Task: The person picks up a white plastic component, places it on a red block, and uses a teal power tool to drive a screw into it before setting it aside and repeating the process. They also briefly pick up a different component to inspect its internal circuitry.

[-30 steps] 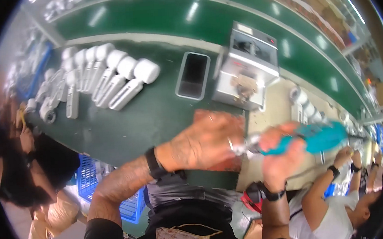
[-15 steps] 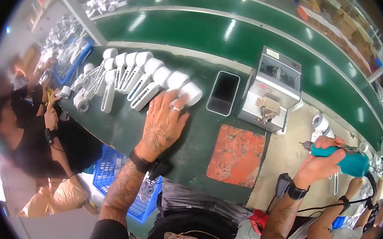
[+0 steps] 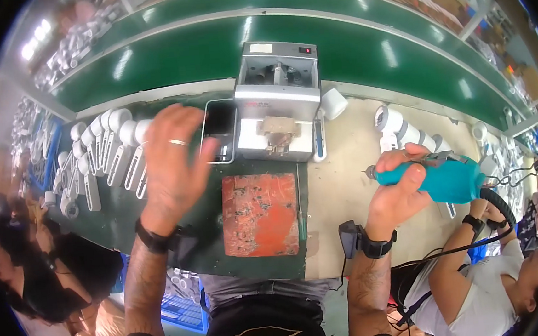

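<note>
My right hand (image 3: pixel 403 186) is wrapped around a teal electric screwdriver (image 3: pixel 450 178), whose bit points left over the pale part of the bench. A black cord runs from its rear end. My left hand (image 3: pixel 177 162) is raised over the dark green bench, fingers extended and thumb apart, slightly blurred, with nothing visible in it. Beside and partly behind it stands a row of white plastic parts (image 3: pixel 119 166), each with a round head and a slotted flat handle; the hand hides some of them. Close to its thumb lies a dark-screened phone (image 3: pixel 220 131).
A grey metal machine (image 3: pixel 280 104) stands at the back centre, with another white part (image 3: pixel 319 139) beside it. A worn red mat (image 3: pixel 260 216) lies before me. More white parts (image 3: pixel 398 126) stand at right. Co-workers sit on both sides; a blue basket (image 3: pixel 182 310) is below the bench.
The view has turned right, so the bench things appear farther left. My left hand has come away from the end of the white row. My right hand still holds the screwdriver.
</note>
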### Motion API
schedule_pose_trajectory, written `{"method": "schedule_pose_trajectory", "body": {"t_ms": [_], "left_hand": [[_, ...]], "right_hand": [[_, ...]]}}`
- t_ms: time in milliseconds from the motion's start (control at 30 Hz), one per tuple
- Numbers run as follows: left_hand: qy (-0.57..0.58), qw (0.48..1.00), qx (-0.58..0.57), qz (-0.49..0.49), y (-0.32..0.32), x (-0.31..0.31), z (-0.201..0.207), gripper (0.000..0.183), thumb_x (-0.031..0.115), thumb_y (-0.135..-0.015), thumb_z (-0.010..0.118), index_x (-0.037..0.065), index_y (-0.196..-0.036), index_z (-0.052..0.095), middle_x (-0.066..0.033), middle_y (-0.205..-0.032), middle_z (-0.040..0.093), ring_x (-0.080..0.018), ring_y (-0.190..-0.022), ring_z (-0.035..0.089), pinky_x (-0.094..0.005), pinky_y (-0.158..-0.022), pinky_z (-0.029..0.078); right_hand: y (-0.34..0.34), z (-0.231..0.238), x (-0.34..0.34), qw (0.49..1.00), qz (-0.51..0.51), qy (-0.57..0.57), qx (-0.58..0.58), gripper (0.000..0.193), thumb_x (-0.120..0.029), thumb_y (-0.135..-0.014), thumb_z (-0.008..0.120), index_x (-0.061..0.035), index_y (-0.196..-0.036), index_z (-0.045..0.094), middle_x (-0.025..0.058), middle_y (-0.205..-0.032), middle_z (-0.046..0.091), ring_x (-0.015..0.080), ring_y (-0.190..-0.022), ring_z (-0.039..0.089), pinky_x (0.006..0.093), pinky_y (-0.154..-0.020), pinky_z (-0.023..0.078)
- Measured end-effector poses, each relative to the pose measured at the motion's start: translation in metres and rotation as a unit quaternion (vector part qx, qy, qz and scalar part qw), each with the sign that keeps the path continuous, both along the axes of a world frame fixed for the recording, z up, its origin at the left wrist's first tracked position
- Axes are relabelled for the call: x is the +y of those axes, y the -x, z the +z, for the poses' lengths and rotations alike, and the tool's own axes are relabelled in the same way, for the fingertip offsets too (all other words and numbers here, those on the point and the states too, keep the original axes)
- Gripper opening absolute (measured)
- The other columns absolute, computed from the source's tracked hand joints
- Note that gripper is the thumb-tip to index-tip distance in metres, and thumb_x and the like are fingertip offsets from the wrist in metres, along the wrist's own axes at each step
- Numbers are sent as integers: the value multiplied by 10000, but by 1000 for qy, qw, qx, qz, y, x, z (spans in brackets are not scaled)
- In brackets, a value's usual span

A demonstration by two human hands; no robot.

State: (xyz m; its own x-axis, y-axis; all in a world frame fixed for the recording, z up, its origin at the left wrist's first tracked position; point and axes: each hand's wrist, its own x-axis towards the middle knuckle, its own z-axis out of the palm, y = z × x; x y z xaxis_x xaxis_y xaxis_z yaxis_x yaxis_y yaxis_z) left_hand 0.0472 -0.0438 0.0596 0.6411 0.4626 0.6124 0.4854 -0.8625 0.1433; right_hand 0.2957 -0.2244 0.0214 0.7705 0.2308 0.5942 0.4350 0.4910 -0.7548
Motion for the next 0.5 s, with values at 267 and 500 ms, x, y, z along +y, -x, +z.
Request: {"method": "schedule_pose_trajectory", "body": {"t_ms": [267,500], "left_hand": [[-178,926,294,-154,-186,-42,16,168,206,-868,616,101,-911,739,-88,-1042,673,-301,-1177,566,-472,-1077,338],[-188,809,554,-52,-236,-45,-19,372,308,-938,555,172,-1261,681,-60,-1262,668,-320,-1256,546,-682,-1040,274]], "right_hand": [[-3,1,2,999,-33,-31,-5,538,-476,-983,563,47,-1106,526,72,-739,547,167,-642,533,298,-585,453],[-11,8,-6,998,-63,-24,4,475,-421,-1009,532,43,-1106,528,67,-741,550,164,-658,534,284,-606,442]]}}
